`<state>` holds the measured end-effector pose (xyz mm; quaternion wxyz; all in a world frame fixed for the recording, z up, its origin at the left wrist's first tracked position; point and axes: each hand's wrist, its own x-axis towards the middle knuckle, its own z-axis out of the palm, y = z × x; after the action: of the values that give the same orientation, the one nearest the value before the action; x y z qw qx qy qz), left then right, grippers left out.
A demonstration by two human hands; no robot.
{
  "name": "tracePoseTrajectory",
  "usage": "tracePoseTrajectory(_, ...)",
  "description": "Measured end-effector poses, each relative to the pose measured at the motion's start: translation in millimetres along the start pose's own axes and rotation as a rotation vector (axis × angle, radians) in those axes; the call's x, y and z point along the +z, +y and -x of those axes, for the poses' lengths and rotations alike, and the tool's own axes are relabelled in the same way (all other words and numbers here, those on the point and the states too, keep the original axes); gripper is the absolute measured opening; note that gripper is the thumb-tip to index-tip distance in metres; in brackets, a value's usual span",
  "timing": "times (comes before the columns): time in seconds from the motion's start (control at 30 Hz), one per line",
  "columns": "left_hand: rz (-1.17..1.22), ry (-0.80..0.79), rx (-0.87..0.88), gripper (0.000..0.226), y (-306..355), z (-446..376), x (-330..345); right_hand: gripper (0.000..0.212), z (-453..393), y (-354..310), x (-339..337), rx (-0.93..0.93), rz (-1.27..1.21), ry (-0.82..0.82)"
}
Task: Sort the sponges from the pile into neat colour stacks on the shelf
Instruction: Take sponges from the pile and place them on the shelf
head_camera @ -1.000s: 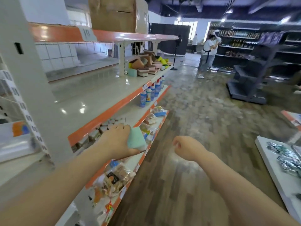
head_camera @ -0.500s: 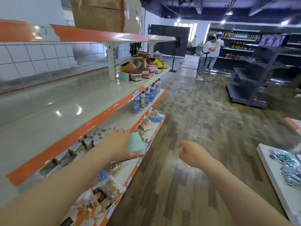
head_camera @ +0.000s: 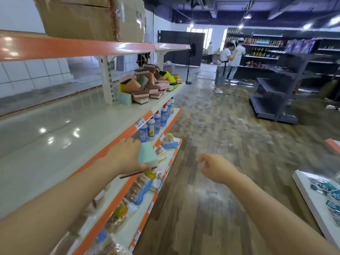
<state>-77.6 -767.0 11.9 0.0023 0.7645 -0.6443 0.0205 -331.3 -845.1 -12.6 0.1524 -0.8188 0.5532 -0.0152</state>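
The left hand point(head_camera: 127, 155) grips one mint-green sponge point(head_camera: 147, 155) just in front of the shelf point(head_camera: 77, 133) edge. The right hand point(head_camera: 218, 169) hangs loosely curled, holding nothing. Farther along the shelf sits the jumbled sponge pile point(head_camera: 149, 83); five bottles point(head_camera: 156, 122) stand below it.

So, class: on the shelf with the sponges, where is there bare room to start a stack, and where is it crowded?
Bare room: the long shelf top between the sponge pile and the left hand holding the green sponge, back to the tiled wall. Crowded: the far end under the pile, and the lower shelves with bottles and packets.
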Motion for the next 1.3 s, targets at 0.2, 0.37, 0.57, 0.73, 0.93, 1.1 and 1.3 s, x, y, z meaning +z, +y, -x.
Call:
tracePoseTrajectory(0.2,-0.005,-0.009,-0.009,0.088,-2.3,-54.7,8.0,0.033,-61.2,9.3,-4.5,0.006,0.018,-0.019)
tracePoseTrajectory(0.37,0.047,-0.054,-0.062,0.088,-1.8,-96.7,14.9,0.034,-116.3,14.7,-9.2,-0.027,0.018,-0.041)
tracePoseTrajectory(0.57,0.106,-0.045,-0.166,0.084,1.3,-162.9,21.1,0.031,-198.5,29.0,-21.5,-0.129,0.024,-0.019)
tracePoseTrajectory(0.73,0.138,-0.042,-0.279,0.089,6.3,-218.0,22.3,0.034,-272.8,42.6,-43.6,-0.223,0.056,-0.007)
tracePoseTrajectory(0.93,0.179,-0.01,-0.401,0.089,2.9,-263.9,23.5,0.041,-348.1,48.4,-64.0,-0.326,0.082,-0.006)
tracePoseTrajectory(1.1,0.183,-0.005,-0.466,0.09,-2.7,-294.3,28.7,0.042,-396.7,44.3,-65.5,-0.419,0.07,-0.003)
tracePoseTrajectory(1.3,0.184,-0.017,-0.515,0.089,-19.6,-334.9,34.5,0.046,-452.7,27.6,-61.2,-0.468,0.058,-0.024)
